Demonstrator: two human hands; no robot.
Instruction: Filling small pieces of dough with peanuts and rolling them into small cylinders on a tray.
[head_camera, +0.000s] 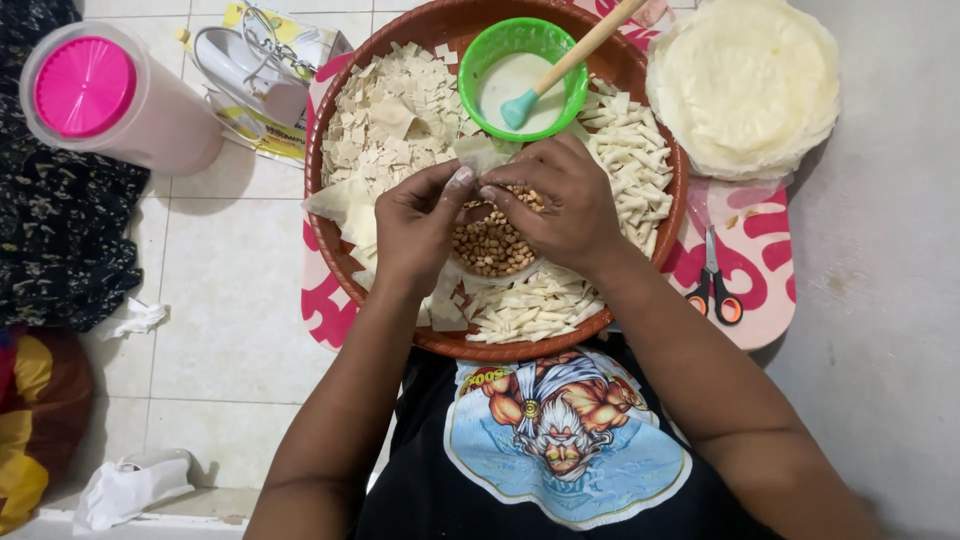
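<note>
My left hand (418, 222) and my right hand (562, 200) meet over a large round brown tray (330, 110), fingertips pinched together on a small pale dough wrapper (482, 152). Right below the fingers sits a bowl of roasted peanuts (490, 245). Cut dough squares (385, 120) fill the tray's left side. Folded dough parcels (632, 150) lie on its right side, and more of them (530, 310) along its near edge. A green bowl of white paste (515, 75) with a wooden-handled teal brush (560, 68) stands at the tray's far side.
A stack of round dough sheets (745, 80) lies at the right on a pink patterned board (760, 260), with red-handled scissors (712, 280) beside it. A pink-lidded container (95, 95) and dark cloth (60, 220) are at the left; crumpled tissues (130, 485) rest on the tiled floor.
</note>
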